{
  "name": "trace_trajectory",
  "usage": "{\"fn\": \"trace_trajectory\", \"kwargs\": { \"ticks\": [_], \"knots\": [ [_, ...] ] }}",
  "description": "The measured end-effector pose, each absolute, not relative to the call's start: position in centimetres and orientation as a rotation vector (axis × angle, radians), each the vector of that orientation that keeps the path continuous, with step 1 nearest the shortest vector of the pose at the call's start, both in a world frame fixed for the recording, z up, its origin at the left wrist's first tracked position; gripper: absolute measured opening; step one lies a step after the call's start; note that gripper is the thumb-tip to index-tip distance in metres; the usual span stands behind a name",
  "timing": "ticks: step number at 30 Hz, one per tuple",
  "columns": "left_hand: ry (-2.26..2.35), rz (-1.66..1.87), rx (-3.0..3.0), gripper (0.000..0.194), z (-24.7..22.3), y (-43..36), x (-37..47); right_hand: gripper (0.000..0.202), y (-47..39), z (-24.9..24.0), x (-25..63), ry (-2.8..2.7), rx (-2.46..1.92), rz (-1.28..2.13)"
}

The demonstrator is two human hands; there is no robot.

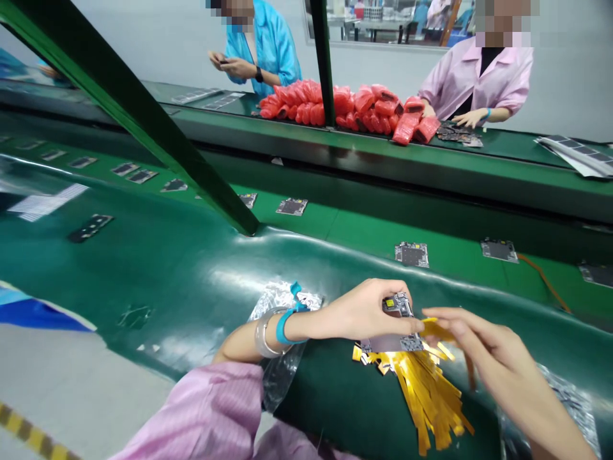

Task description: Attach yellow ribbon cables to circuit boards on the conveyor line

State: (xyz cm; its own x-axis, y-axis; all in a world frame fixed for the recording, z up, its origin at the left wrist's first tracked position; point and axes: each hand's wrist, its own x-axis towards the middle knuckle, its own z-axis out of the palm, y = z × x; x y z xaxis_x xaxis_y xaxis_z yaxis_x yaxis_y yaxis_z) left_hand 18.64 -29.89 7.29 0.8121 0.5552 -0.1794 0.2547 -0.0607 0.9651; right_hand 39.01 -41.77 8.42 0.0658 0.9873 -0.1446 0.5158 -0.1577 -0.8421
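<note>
My left hand [357, 312] is closed around the edges of a small circuit board [410, 344], held above the green bench mat. A yellow patch shows on the board near its upper corner. My right hand [493, 348] pinches an orange flex cable [438, 329] close to the board's right edge. Whether the cable touches the board I cannot tell. Beneath both hands lies a fanned pile of yellow-orange flex cables [431, 402]. A blue wrist strap [286, 324] and a clear bangle [262, 335] circle my left wrist.
Circuit boards [292, 206] lie spaced along a green belt [335, 223] beyond my bench. A slanted green post [158, 140] crosses the left. Clear plastic bags [282, 377] flank my work area. Across the belt, two people work near red wrapped bundles [368, 110].
</note>
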Motion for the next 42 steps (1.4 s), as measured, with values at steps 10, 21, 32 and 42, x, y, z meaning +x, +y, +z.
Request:
{"fn": "trace_trajectory", "kwargs": {
  "ticks": [10, 21, 32, 42],
  "knots": [
    [0.793, 0.428, 1.927, 0.046, 6.1, -25.8, 18.7, 0.030, -35.4, 6.4, 39.2, -1.477, -1.597, 1.231],
    [1.902, 0.426, 2.063, 0.047, 0.5, -10.7, 9.6, 0.035, -23.3, 2.1, 39.9, -1.398, -1.569, 0.793],
    [1.867, 0.215, 2.169, 0.061, -2.0, -7.6, 7.2, 0.009, -34.3, -1.1, 38.0, -1.906, -1.632, 0.850],
    [1.498, 0.726, 2.167, 0.031, 2.9, -12.7, 12.4, 0.017, -35.6, -1.7, 34.3, -2.260, -1.629, 0.989]
  ]
}}
